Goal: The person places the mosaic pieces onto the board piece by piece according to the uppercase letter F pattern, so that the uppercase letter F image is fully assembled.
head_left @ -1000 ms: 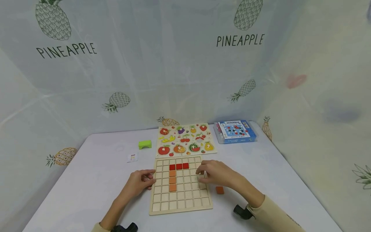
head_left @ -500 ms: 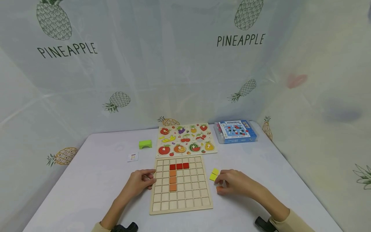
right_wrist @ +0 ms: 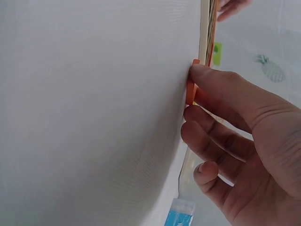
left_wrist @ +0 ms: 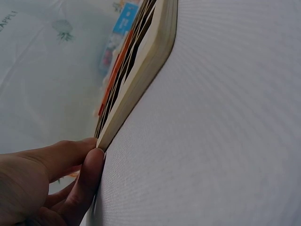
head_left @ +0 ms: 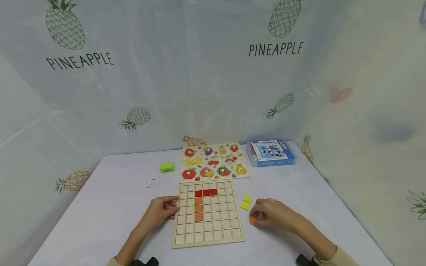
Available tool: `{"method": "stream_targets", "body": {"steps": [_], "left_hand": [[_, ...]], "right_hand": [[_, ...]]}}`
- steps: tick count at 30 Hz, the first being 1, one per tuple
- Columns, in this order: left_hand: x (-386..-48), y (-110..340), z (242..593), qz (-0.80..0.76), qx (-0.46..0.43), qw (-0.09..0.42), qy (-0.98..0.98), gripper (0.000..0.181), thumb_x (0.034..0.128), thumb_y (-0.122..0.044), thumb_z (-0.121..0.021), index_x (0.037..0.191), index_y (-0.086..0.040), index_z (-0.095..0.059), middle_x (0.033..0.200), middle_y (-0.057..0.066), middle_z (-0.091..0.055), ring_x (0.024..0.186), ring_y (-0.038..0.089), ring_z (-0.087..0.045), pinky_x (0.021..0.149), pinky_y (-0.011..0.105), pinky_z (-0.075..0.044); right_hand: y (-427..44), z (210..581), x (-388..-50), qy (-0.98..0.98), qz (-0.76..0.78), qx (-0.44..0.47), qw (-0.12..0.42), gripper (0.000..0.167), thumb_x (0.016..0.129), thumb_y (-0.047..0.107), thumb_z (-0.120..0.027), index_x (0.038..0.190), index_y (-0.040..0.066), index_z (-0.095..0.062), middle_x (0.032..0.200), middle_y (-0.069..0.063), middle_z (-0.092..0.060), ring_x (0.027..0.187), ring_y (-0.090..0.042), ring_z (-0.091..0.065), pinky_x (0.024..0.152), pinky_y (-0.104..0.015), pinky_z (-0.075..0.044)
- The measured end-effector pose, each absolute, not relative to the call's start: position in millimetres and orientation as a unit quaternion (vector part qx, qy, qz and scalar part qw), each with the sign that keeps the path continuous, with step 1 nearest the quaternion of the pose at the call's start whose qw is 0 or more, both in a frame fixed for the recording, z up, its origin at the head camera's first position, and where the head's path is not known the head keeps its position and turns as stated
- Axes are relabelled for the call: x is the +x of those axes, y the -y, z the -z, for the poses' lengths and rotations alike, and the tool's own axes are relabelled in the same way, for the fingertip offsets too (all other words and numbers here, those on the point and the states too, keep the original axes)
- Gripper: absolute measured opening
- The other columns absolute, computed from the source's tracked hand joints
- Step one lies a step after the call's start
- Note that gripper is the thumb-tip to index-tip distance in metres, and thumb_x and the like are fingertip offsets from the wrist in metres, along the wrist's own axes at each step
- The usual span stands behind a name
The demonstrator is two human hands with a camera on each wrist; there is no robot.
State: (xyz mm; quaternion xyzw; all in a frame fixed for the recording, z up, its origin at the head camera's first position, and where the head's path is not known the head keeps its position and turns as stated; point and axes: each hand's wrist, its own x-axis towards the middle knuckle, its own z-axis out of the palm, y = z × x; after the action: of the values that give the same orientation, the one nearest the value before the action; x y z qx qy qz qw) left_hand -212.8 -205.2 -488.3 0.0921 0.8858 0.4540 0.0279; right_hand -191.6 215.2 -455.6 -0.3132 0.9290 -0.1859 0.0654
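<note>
A wooden grid board (head_left: 217, 224) lies in the middle of the head view, with red tiles (head_left: 206, 193) in a row and orange tiles (head_left: 198, 208) in a column below. My left hand (head_left: 160, 211) rests at its left edge; thumb and index fingertips touch the rim (left_wrist: 141, 89), set apart along it. Right of the board, my right hand (head_left: 274, 214) pinches an orange tile (head_left: 253, 220) between thumb and finger. The right wrist view shows that tile (right_wrist: 190, 89) tilted on its edge close to the tabletop, other fingers loosely bent.
Two yellow tiles (head_left: 246, 202) lie between board and right hand. Behind the board is a fruit puzzle (head_left: 214, 162), with a blue-labelled box (head_left: 271, 152) at its right. A green arched block (head_left: 167, 167) and a small printed card (head_left: 153, 182) are at left on the white table (head_left: 100, 214).
My right hand has moved off the board to the right, uncovering the yellow tiles, and has taken hold of the loose orange tile, now tipped up. My left hand stays at the rim.
</note>
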Motion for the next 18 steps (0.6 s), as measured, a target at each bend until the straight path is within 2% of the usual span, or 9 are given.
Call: {"method": "stream_targets", "body": {"steps": [18], "left_hand": [[-214.3,205.5,489.3,-0.451,0.098,0.025,-0.887,0.040,0.0830,-0.008,-0.076,0.121,0.001,-0.067,0.086,0.005,-0.065,0.056,0.011,-0.065,0.056,0.019,-0.051]], "right_hand": [[-212.9,455.6,-192.3,-0.929,0.176,-0.323,0.051,0.012,0.082,0.029,-0.077,0.092,0.024,-0.072,0.085,0.014,-0.058,0.064,0.003,-0.047,0.057,-0.015,-0.042]]}}
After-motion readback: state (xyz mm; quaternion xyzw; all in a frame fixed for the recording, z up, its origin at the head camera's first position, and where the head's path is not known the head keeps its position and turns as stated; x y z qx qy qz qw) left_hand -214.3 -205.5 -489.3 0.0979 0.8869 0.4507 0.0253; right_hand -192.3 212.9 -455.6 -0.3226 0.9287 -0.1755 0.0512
